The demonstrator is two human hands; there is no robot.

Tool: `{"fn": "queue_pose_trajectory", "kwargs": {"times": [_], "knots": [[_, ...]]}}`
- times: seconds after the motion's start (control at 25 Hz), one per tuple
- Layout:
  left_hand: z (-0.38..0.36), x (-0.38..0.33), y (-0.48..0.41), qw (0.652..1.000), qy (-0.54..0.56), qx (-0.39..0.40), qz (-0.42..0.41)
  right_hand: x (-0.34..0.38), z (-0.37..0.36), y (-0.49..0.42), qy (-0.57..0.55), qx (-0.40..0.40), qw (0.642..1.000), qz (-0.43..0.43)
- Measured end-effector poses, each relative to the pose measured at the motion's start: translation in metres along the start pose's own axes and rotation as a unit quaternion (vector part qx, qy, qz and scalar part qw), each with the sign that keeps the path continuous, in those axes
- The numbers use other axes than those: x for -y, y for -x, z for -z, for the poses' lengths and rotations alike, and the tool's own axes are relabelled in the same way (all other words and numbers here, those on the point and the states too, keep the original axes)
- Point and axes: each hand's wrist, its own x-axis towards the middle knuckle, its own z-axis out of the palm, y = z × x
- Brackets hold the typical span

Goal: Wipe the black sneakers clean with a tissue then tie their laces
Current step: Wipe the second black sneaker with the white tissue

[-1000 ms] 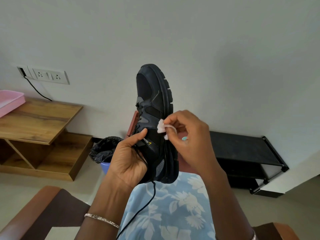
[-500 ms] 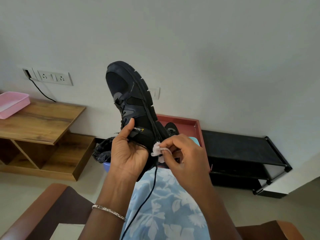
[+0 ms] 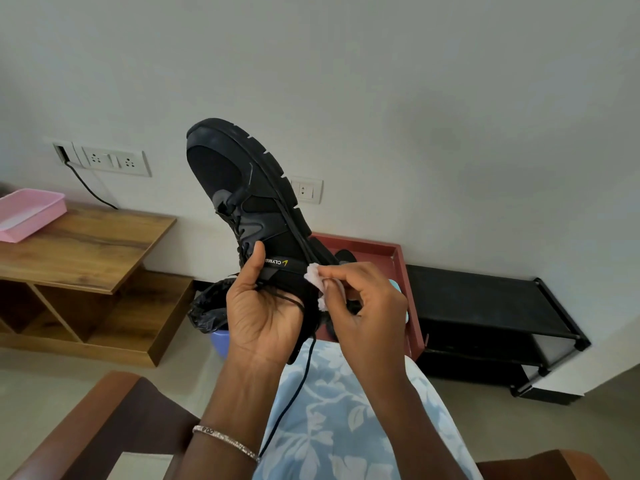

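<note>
— Sneaker position?
— The sneaker (image 3: 256, 202) is off the floor, above my lap, gripped at the heel end by my left hand (image 3: 263, 317). Its long axis runs up and left, toe toward the wall, sole edge facing right. My thumb lies along its side; my fingers are hidden behind it.
— Right hand?
— My right hand (image 3: 367, 306) is just right of the heel and nearer the sole. The fingers are narrow, pinching a crumpled tissue (image 3: 313, 273) against the upper by the sole line. My guess is the next stroke runs toeward.
— Laces?
— Untied. One lace (image 3: 294, 382) dangles over my lap.
</note>
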Motion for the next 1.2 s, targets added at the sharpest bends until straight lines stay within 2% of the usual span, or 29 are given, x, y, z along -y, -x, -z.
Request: {"fn": "queue_pose_trajectory", "kwargs": {"times": [0.12, 0.28, 0.56, 0.72, 0.88, 1.04, 1.2], "knots": [[0.000, 0.001, 0.004, 0.999, -0.023, -0.004, 0.026, 0.013, -0.002, -0.001, -0.035, 0.026, 0.999, 0.029], [0.000, -0.002, 0.007, 1.000, -0.026, 0.000, 0.009, 0.012, -0.005, 0.004, -0.050, 0.032, 0.997, 0.042], [0.006, -0.007, -0.001, 0.999, -0.009, -0.029, -0.020, -0.008, -0.008, 0.018, -0.013, 0.011, 0.999, -0.039], [0.009, -0.002, -0.001, 1.000, -0.009, -0.005, 0.011, -0.003, -0.011, -0.013, -0.016, 0.029, 0.998, -0.052], [0.008, 0.002, 0.002, 1.000, -0.015, -0.020, 0.006, 0.001, -0.014, -0.032, -0.034, 0.046, 0.997, -0.048], [0.014, -0.004, -0.002, 1.000, -0.002, -0.007, -0.016, -0.011, -0.003, -0.009, -0.008, 0.061, 0.998, -0.032], [0.014, -0.008, -0.006, 0.999, -0.002, -0.031, -0.045, -0.021, 0.012, 0.026, 0.021, 0.082, 0.993, -0.076]]}}
